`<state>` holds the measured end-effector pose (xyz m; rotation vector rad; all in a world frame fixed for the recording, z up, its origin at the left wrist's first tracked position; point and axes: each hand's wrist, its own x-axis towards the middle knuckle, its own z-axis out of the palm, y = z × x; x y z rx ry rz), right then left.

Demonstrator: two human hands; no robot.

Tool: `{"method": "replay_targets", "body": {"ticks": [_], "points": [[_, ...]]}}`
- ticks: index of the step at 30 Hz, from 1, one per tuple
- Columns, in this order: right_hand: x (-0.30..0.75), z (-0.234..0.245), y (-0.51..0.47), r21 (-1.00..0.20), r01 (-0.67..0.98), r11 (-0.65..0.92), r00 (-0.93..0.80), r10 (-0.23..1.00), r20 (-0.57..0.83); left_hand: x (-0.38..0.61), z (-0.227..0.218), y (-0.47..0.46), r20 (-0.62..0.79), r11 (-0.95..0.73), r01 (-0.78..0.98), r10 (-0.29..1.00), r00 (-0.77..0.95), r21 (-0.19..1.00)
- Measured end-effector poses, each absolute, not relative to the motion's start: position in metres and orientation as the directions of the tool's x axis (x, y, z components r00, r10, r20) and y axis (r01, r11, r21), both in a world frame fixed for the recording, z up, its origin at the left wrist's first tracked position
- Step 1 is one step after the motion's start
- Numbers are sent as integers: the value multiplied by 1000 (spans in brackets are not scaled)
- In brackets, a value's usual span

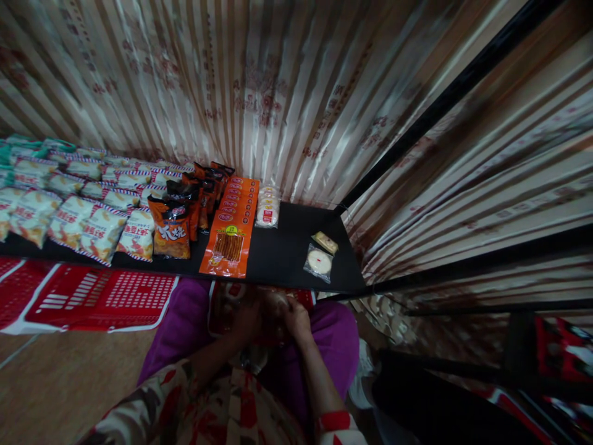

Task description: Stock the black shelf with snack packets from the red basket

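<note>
My right hand [296,320] is at the table's front edge, above my lap. Its fingers are closed on a small packet in clear, shiny wrapping [277,303]; the contents are too dark to name. My left hand [248,318] is just left of it, dim and blurred, with its fingers hard to make out. Both hands are over a red container or bag [303,298] between my knees, partly covered by the hands and the table edge. On the table nearby lie a round white wrapped snack [319,262] and a small yellowish packet [325,242].
The black table [287,259] bears an orange snack-stick pack [230,228], a white packet [267,208], orange-black bags [171,228] and rows of white snack bags [102,232]. Red baskets [115,296] stand below left. Black poles [440,105] and patterned sheeting [278,93] border the table.
</note>
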<state>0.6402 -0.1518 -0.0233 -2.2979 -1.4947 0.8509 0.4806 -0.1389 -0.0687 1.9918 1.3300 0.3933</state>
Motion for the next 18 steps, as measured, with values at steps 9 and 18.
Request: {"method": "replay_targets", "body": {"ticks": [9, 18], "points": [[641, -25, -150, -637, 650, -414, 252, 908, -334, 484, -66, -140, -77, -229, 631, 905, 419, 742], [643, -4, -153, -762, 541, -356, 174, 934, -313, 485, -46, -142, -200, -36, 624, 932, 303, 781]]}}
